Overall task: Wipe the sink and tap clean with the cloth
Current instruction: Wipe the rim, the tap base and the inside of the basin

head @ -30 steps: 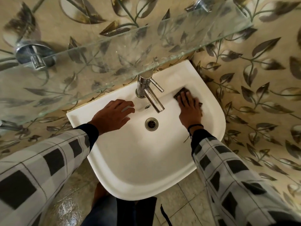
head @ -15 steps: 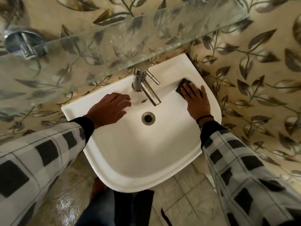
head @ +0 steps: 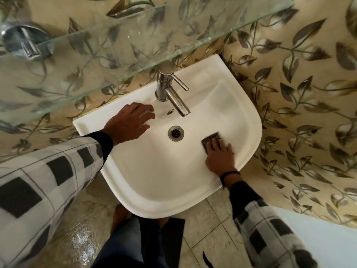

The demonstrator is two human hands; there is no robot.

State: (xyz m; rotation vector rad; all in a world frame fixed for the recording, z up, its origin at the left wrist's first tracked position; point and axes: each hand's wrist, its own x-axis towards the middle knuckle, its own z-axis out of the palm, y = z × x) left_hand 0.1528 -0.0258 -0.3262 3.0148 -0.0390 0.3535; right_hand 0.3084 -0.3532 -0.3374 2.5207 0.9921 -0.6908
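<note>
A: Left side, quick?
B: I see the left hand (head: 129,122) unchanged: flat and relaxed on the rim of the glossy white ceramic sink (head: 154,206), holding nothing, left of the chrome metal tap (head: 173,93).
A: Cloth?
B: Moved. The dark ribbed cloth (head: 211,139) was in the back right corner. Now it's inside the bowl, right of the round metal drain (head: 175,133). I see the right hand (head: 220,157) pressing it with straight fingers, not clenched.

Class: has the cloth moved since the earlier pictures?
Yes. The cloth slid from beside the tap toward the person, now level with the drain, on its right.
</note>
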